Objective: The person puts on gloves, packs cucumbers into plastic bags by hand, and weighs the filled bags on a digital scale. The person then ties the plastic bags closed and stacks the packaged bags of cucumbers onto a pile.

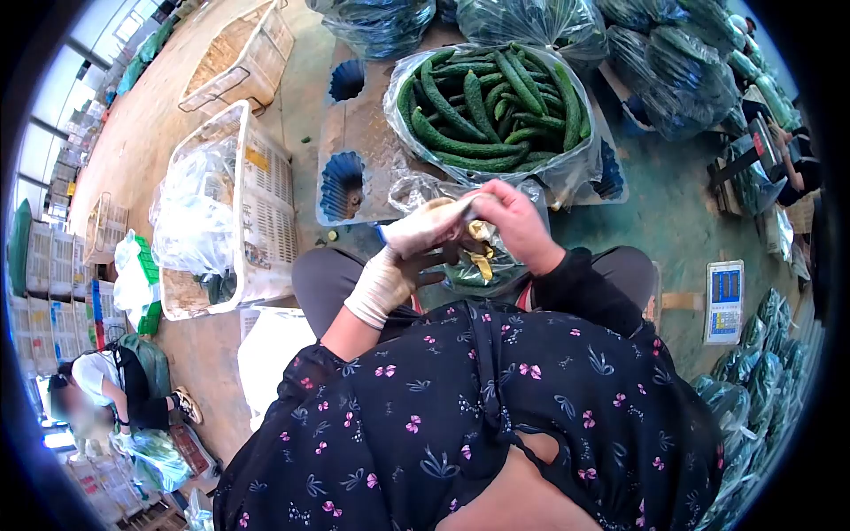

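Floral clothing (460, 398) sits nearest my camera. Past it, I see the right hand (521, 226) pinching pale cloth (425, 228) against the gloved left hand (388, 281), whose grip I cannot tell; 1 open bag (571, 173) of cucumbers (479, 104) lies just beyond.

I work with 1 view, from a camera worn on the person's head. It faces forward and steeply down, over the flowered clothing (443, 398) at the bottom, with the left hand (390, 276) and right hand (518, 221) quite near, around the middle. The lens is very wide: it bends the outer parts and leaves the corners dark.
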Action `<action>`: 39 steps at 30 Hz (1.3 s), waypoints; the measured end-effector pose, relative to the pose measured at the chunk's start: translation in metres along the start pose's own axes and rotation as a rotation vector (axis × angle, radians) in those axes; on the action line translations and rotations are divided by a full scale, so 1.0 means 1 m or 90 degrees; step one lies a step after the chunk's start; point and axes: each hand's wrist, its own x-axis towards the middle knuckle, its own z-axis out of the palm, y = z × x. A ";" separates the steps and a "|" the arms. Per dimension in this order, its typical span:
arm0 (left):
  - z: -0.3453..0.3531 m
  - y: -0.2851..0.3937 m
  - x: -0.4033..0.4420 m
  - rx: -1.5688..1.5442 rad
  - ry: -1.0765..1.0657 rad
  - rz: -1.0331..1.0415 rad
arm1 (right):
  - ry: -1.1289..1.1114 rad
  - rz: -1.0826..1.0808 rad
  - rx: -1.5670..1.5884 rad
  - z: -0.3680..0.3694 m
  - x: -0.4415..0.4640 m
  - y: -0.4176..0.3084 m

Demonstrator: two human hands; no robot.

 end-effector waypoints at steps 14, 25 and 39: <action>-0.030 0.000 -0.004 0.146 -0.110 0.203 | -0.058 0.214 0.426 -0.016 -0.001 -0.016; -0.023 -0.006 0.001 0.487 0.036 0.270 | -0.177 0.285 0.508 -0.025 0.007 0.037; -0.016 -0.067 -0.001 0.305 0.163 0.190 | -0.170 0.163 -0.218 0.025 -0.024 0.034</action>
